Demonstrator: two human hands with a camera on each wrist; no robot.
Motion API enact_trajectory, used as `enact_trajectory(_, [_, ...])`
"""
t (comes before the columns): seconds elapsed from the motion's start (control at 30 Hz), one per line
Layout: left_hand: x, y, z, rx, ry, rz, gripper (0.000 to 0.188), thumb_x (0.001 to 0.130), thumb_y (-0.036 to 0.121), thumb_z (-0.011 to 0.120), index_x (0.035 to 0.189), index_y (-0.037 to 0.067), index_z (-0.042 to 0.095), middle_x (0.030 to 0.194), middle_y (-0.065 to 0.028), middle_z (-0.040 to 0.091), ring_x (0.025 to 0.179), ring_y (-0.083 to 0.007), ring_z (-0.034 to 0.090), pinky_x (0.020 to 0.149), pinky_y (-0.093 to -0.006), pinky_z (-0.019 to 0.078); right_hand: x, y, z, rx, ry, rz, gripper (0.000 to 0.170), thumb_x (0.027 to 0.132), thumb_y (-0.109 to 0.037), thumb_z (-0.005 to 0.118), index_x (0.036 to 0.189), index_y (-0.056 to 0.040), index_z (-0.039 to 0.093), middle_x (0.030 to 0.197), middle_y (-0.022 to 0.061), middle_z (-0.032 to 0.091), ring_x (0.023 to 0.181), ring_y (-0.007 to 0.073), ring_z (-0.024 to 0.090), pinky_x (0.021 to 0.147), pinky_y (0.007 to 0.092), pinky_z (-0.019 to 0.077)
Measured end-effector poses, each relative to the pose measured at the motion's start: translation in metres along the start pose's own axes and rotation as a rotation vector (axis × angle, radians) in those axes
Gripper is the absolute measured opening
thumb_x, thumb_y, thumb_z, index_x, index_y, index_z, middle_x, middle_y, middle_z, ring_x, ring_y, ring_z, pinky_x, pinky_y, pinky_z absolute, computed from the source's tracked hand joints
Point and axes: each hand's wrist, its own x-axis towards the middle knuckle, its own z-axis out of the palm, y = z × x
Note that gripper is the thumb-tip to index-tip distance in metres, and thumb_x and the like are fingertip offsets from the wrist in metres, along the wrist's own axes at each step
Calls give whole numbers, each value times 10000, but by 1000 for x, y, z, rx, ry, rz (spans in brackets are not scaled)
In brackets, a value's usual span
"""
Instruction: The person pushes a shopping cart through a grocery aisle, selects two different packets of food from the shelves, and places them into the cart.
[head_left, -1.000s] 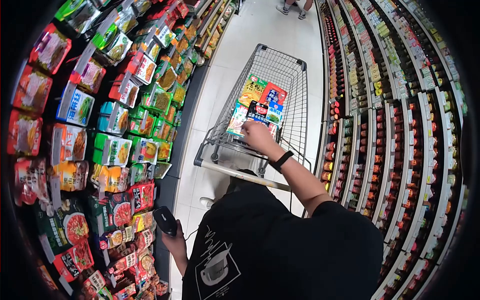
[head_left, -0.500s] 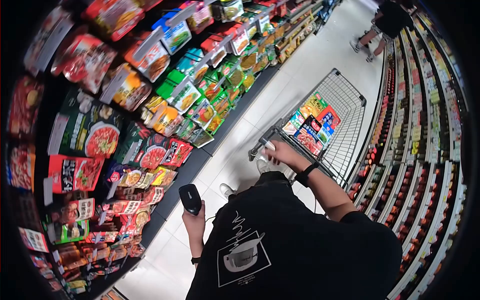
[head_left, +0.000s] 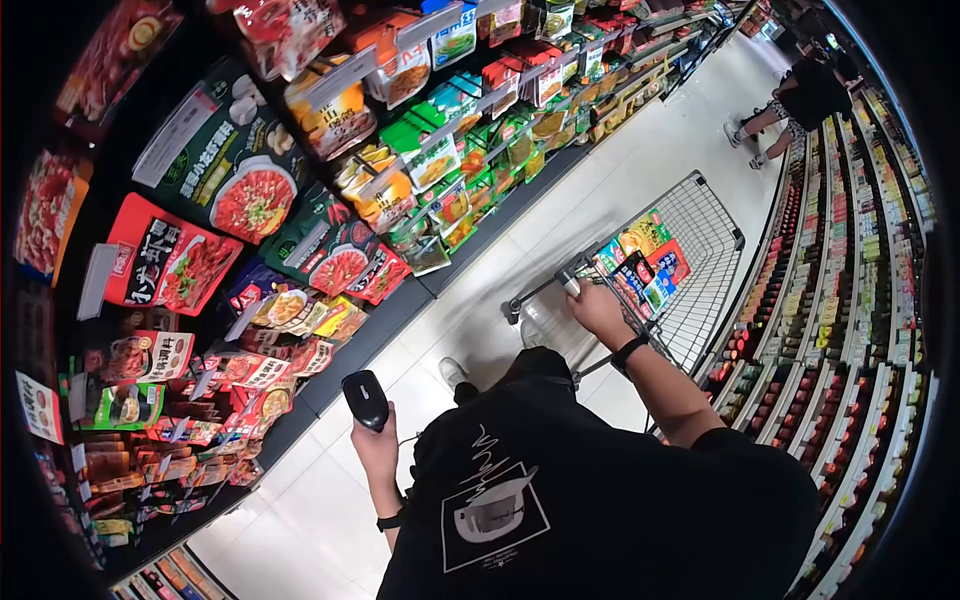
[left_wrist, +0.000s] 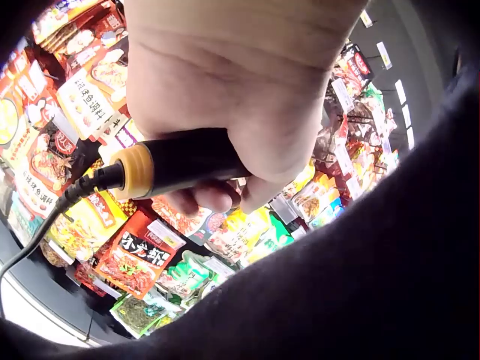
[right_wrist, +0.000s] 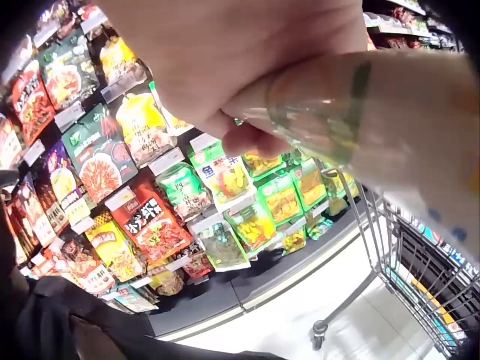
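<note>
My left hand (head_left: 377, 450) grips a black handheld barcode scanner (head_left: 366, 400), its head pointing up beside the left shelves. In the left wrist view the fingers wrap the scanner's dark handle (left_wrist: 195, 161), and a cable (left_wrist: 43, 229) runs from its orange-ringed end. My right hand (head_left: 602, 315) holds the handlebar of a wire shopping cart (head_left: 712, 240). Close up, that light handlebar (right_wrist: 409, 124) passes under the curled fingers. Several food packets lie in the cart's near end, among them a yellow one (head_left: 640, 237), a red one (head_left: 673, 262) and a black one.
Shelves of hanging food packets (head_left: 240, 190) line the left side, above a dark base ledge (head_left: 400, 325). Rows of jars and bottles (head_left: 800, 330) line the right. Another person (head_left: 805, 100) stands farther up the aisle, beyond the cart.
My right hand has come back from over the packets in the cart to its handlebar. The view has turned left, and the scanner in my left hand appears higher and farther from the shelf.
</note>
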Motion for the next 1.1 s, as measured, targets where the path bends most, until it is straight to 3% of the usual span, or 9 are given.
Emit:
enact_trajectory(0.03, [2, -2, -4, -7, -13, 3, 245, 1008, 155, 825, 1115, -45, 733, 918, -74, 779, 836, -113, 654, 803, -317, 554, -1, -5, 0, -37, 15, 3, 418, 1014, -398, 690, 1080, 14, 705, 848, 298, 757, 835, 494, 757, 793, 604, 606])
enact_trajectory(0.13, [16, -24, -9, 7, -27, 161, 212, 1013, 183, 814, 1011, 4, 699, 716, -5, 648, 612, -94, 584, 569, -296, 454, -9, -13, 6, -86, 57, 24, 413, 1015, -395, 689, 1084, 12, 697, 821, 294, 752, 806, 489, 758, 757, 605, 609])
enact_trajectory(0.17, [21, -31, -11, 27, -48, 176, 205, 1011, 177, 813, 1013, 6, 699, 716, -8, 652, 620, -91, 585, 569, -299, 453, -11, -11, 12, -98, 88, 22, 400, 1000, -389, 702, 1061, 7, 691, 812, 299, 747, 787, 487, 756, 741, 605, 610])
enact_trajectory(0.27, [28, -15, -14, 15, -141, 96, 300, 985, 140, 835, 1181, -55, 721, 986, -132, 808, 904, -144, 713, 862, -338, 573, -20, -11, 21, -128, 100, 6, 388, 978, -380, 720, 1045, 0, 685, 803, 296, 744, 770, 487, 752, 734, 603, 611])
enact_trajectory(0.53, [29, 2, 2, 85, -197, 256, 320, 970, 158, 850, 1187, -36, 716, 961, -160, 814, 886, -195, 776, 838, -350, 595, -36, -14, 21, -85, 117, -40, 366, 976, -367, 732, 1051, -14, 674, 803, 269, 753, 773, 480, 754, 725, 596, 611])
enact_trajectory(0.57, [24, 5, 8, 16, -156, 334, 245, 973, 178, 853, 1073, -6, 725, 825, -77, 731, 750, -141, 650, 721, -339, 539, -36, -12, 21, -73, 114, -50, 367, 979, -368, 731, 1063, -15, 673, 806, 265, 755, 775, 479, 755, 725, 594, 612])
enact_trajectory(0.77, [-8, 24, 36, 103, -204, 224, 315, 972, 177, 843, 1163, -39, 718, 933, -163, 811, 856, -213, 786, 811, -358, 600, -38, -8, 23, -17, 114, -82, 335, 986, -334, 731, 1075, -26, 636, 822, 254, 760, 776, 462, 764, 711, 582, 616])
enact_trajectory(1.0, [-66, 50, 83, 183, -276, 291, 333, 971, 201, 847, 1191, -15, 721, 932, -176, 809, 858, -249, 803, 794, -360, 604, -34, 1, 19, 94, 55, -153, 349, 988, -325, 736, 1108, -16, 628, 849, 256, 765, 802, 468, 765, 739, 582, 616])
enact_trajectory(1.1, [-99, 62, 100, 173, -270, 258, 323, 974, 207, 856, 1154, -27, 724, 938, -148, 805, 854, -199, 762, 809, -360, 593, -31, 5, 17, 160, 1, -142, 346, 982, -314, 744, 1109, -6, 648, 875, 263, 772, 849, 474, 769, 782, 587, 618])
